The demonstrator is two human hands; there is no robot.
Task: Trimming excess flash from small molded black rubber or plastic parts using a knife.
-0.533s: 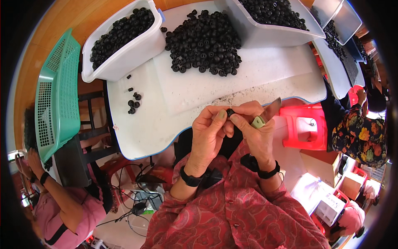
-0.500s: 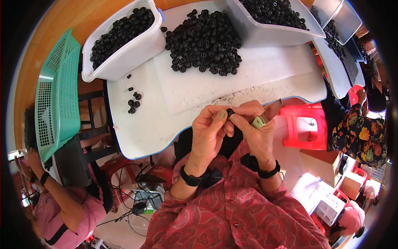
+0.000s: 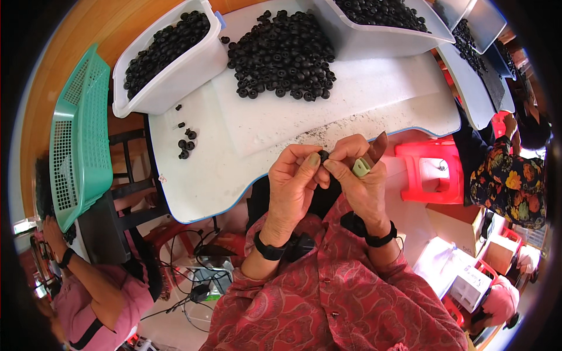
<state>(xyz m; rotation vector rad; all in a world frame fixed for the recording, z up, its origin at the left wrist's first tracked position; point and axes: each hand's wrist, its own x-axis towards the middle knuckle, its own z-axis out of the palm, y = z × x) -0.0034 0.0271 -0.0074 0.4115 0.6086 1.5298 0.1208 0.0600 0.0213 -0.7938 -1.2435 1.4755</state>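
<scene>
Pinching small black piece [image 3: 324, 155], table edge [image 3: 234, 196] near

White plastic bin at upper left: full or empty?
Roughly full: the white plastic bin holds small black round pieces heaped nearly to its rim.

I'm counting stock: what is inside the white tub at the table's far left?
The white tub holds many small black ring-shaped pieces, heaped toward its far end. Only the top layer shows; how deep they go and the tub's bottom are covered.

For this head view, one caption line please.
Both hands pinch a small black ring; right hand also holds a knife.
</scene>
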